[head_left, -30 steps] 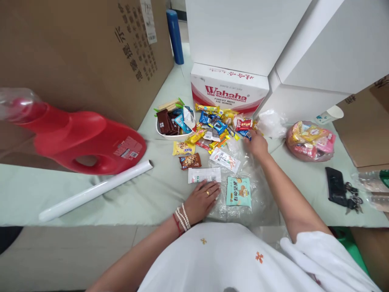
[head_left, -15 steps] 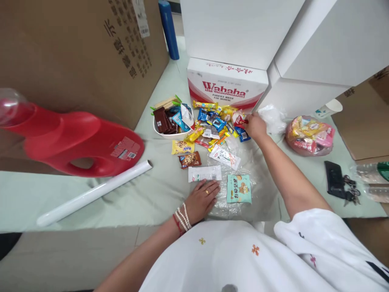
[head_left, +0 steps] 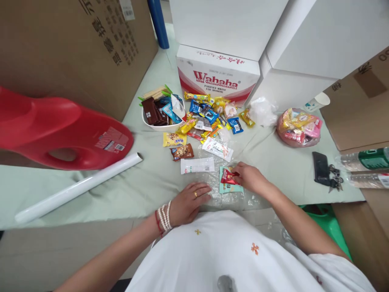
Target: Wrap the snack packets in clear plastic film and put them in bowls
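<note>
pinching glossy red packet (head_left: 228,177) | right fingers (head_left: 239,170) | squarish mint pouch (head_left: 223,189) beneath

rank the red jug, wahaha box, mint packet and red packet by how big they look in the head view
1. Red jug, though cut off at the left edge
2. Wahaha box
3. Mint packet, partly covered
4. Red packet, pinched in the right hand

On the surface (head_left: 267,156), snack pile (head_left: 210,117) lies before the Wahaha box (head_left: 217,81), snack bowl (head_left: 162,128) left of the pile, plastic bag (head_left: 263,112), filled container (head_left: 288,140) and keys (head_left: 335,178) successively farther right, jug (head_left: 88,126) far left behind tube (head_left: 79,188), and, before the pile, held packet (head_left: 227,176) over sachet (head_left: 227,188).
</note>
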`<state>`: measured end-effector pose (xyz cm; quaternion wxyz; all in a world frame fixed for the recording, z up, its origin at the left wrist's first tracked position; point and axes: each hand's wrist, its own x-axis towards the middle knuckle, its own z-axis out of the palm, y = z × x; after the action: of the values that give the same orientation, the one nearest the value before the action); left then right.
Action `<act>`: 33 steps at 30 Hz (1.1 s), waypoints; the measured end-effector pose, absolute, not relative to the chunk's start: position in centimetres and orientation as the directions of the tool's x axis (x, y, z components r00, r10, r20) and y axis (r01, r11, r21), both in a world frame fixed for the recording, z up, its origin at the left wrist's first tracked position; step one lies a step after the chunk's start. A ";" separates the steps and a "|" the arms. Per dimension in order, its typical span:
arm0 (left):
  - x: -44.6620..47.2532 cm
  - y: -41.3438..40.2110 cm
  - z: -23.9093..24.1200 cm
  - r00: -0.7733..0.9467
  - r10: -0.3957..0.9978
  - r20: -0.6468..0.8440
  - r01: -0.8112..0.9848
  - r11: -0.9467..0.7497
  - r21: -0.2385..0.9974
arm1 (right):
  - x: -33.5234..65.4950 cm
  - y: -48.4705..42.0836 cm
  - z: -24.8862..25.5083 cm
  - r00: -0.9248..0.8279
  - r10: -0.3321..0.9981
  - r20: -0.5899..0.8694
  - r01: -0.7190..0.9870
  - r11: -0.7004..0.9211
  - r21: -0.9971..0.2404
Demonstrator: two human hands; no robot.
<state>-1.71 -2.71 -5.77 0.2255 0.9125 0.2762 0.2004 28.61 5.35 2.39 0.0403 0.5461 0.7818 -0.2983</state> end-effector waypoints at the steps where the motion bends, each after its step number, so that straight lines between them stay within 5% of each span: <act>1: -1.6 -2.8 -5.8 0.780 0.586 0.221 0.418 -0.750 0.512 | 28.5 4.8 1.9 -0.379 0.853 -0.359 0.883 0.218 -0.415; 5: -1.3 -3.0 -6.8 0.779 0.591 0.208 0.456 -0.763 0.458 | 31.0 0.9 2.0 -0.431 0.897 -0.099 0.763 0.304 -0.570; 8: -1.2 -3.0 -7.0 0.749 0.619 0.237 0.467 -0.746 0.474 | 33.6 -2.8 1.8 -0.494 0.868 -0.046 0.686 0.356 -0.635; 14: 1.6 -1.8 -4.4 0.623 0.715 0.317 0.552 -0.689 0.470 | 33.8 -4.3 -0.7 -0.356 0.933 0.053 0.780 0.328 -0.533; 20: 5.8 -1.3 -4.8 0.897 0.408 0.168 0.327 -0.871 0.367 | 30.5 0.7 -1.7 -0.658 0.750 -0.071 0.729 0.611 -0.308; 28: 5.4 -1.9 -6.1 0.911 0.405 0.075 0.345 -0.850 0.398 | 28.9 5.8 -2.5 -0.684 0.727 -0.061 0.704 0.635 -0.319; 33: 2.3 -2.3 -5.0 0.820 0.543 0.181 0.431 -0.794 0.429 | 31.7 2.9 -0.9 -0.675 0.738 -0.003 0.673 0.613 -0.413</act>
<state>2.25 -2.32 -5.02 0.1876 0.9353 0.2606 0.1490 31.71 2.91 -0.87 -0.0837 0.3946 0.8942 -0.1940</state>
